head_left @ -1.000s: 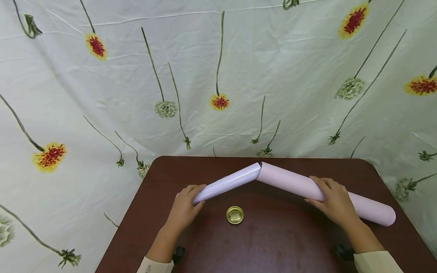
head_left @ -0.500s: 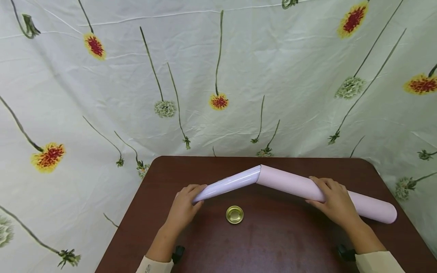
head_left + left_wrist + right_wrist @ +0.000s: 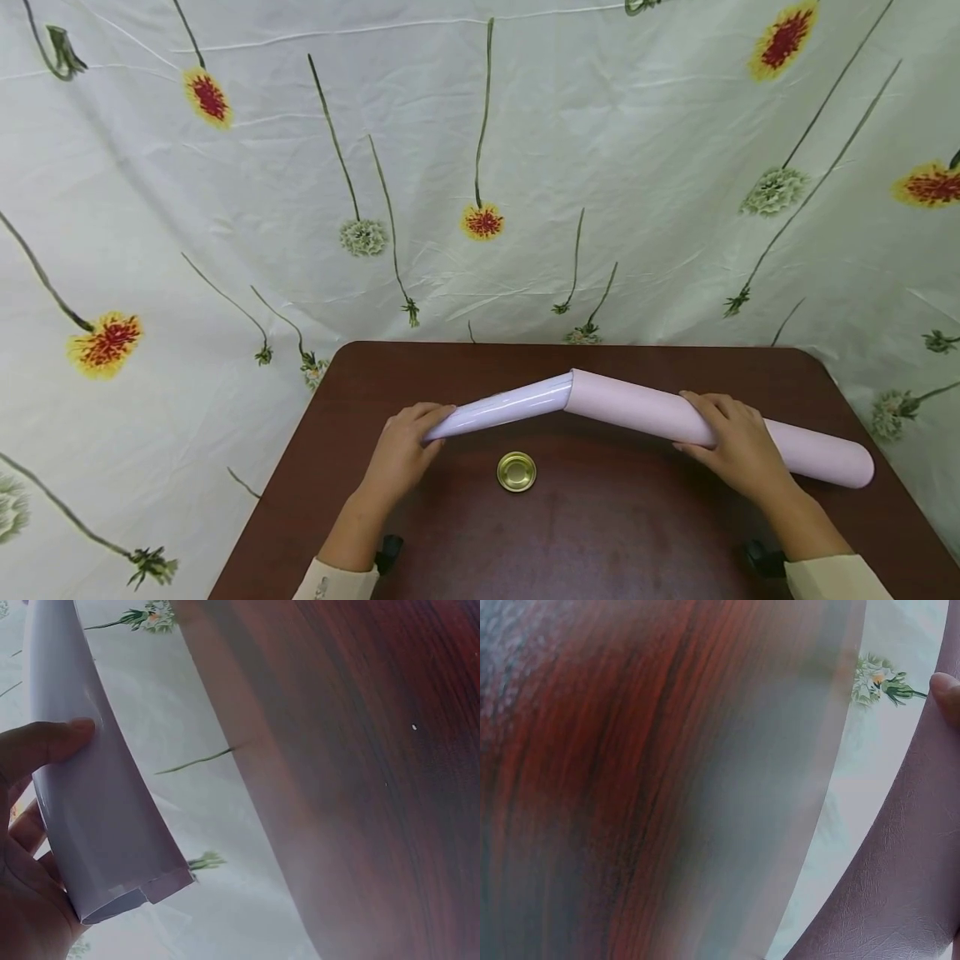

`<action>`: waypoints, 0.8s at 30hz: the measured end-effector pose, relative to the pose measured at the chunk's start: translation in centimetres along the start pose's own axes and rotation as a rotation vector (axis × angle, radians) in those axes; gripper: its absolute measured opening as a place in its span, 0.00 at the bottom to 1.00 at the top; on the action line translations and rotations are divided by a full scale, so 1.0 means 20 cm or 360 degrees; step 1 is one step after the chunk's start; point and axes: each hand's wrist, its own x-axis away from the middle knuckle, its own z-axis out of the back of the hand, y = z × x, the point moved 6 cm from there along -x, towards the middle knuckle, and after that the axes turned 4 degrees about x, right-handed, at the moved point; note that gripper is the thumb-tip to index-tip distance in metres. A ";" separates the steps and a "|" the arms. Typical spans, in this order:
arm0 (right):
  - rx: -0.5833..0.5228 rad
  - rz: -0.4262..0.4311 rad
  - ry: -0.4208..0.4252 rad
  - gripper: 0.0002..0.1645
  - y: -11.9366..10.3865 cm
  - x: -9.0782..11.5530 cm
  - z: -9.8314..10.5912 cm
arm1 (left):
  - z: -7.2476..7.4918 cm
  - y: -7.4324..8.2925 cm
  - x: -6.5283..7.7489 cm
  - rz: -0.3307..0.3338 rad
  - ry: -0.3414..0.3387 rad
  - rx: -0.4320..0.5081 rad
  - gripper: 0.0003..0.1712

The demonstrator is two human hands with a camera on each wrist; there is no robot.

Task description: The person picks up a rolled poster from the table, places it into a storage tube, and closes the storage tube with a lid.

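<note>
A glossy pale lavender rolled sheet point(image 3: 510, 406) is held near its left end by my left hand point(image 3: 402, 446). The left wrist view shows the thumb lying across this rolled sheet point(image 3: 112, 817), whose near end is hollow with an overlapping edge. My right hand point(image 3: 731, 450) grips a wider pale pink tube point(image 3: 630, 403) around its middle. In the head view the lavender roll's right end meets the pink tube's left mouth, at a shallow angle; how far it reaches inside is hidden. Textured pink surface of the tube point(image 3: 900, 877) fills the right wrist view's lower right.
A small round gold-coloured dish or lid point(image 3: 516, 472) lies on the dark brown table point(image 3: 600, 533), nearer than the rolls. White cloth with printed flowers point(image 3: 420, 183) hangs behind the table and beside it.
The joint between the two rolls has dropped toward me, and their angle has flattened. The lavender end now sits closer into the pink tube's mouth. Both hands keep their grip.
</note>
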 end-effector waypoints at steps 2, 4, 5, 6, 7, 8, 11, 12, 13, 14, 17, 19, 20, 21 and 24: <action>-0.0002 0.0000 0.0002 0.52 0.00 0.00 0.00 | 0.00 0.00 0.00 0.0010 -0.0012 0.0008 0.30; -0.0008 -0.0004 0.0005 0.51 0.00 0.00 0.00 | 0.00 0.00 -0.01 0.0022 -0.0024 0.0003 0.31; -0.0009 -0.0007 0.0004 0.51 0.01 0.00 0.00 | 0.00 -0.01 -0.01 0.0029 -0.0027 -0.0004 0.31; -0.0011 -0.0009 0.0005 0.51 0.01 0.00 0.00 | -0.01 -0.01 -0.01 0.0038 -0.0031 -0.0009 0.32; -0.0008 -0.0011 0.0002 0.51 0.01 0.00 0.01 | -0.01 -0.01 -0.01 0.0044 -0.0034 -0.0014 0.32; -0.0010 -0.0013 0.0002 0.51 0.01 0.00 0.01 | -0.01 -0.01 -0.02 0.0052 -0.0038 -0.0022 0.32; -0.0015 -0.0014 0.0000 0.51 0.00 0.00 0.01 | -0.01 -0.01 -0.02 0.0070 -0.0047 -0.0042 0.33; -0.0018 -0.0013 0.0002 0.51 0.00 0.00 0.01 | -0.01 -0.01 -0.02 0.0070 -0.0051 -0.0050 0.33; -0.0016 -0.0012 -0.0001 0.51 0.00 0.01 0.01 | -0.01 -0.01 -0.03 0.0068 -0.0054 -0.0056 0.33; -0.0019 -0.0011 -0.0001 0.51 0.00 0.01 0.01 | -0.01 -0.01 -0.03 0.0064 -0.0057 -0.0063 0.33; -0.0017 -0.0009 -0.0006 0.51 0.00 0.02 0.00 | 0.00 0.00 -0.03 0.0047 -0.0059 -0.0069 0.33; -0.0016 -0.0007 -0.0015 0.52 0.00 0.03 0.00 | 0.00 0.01 -0.03 0.0044 -0.0060 -0.0073 0.32; -0.0018 -0.0002 -0.0014 0.52 0.00 0.03 -0.01 | 0.00 0.01 -0.03 0.0049 -0.0061 -0.0082 0.31; -0.0018 0.0005 -0.0016 0.52 0.00 0.03 -0.01 | 0.01 0.01 -0.03 0.0051 -0.0059 -0.0087 0.31; -0.0013 0.0036 -0.0007 0.53 0.00 0.03 -0.02 | 0.01 0.01 -0.03 0.0042 -0.0042 -0.0098 0.29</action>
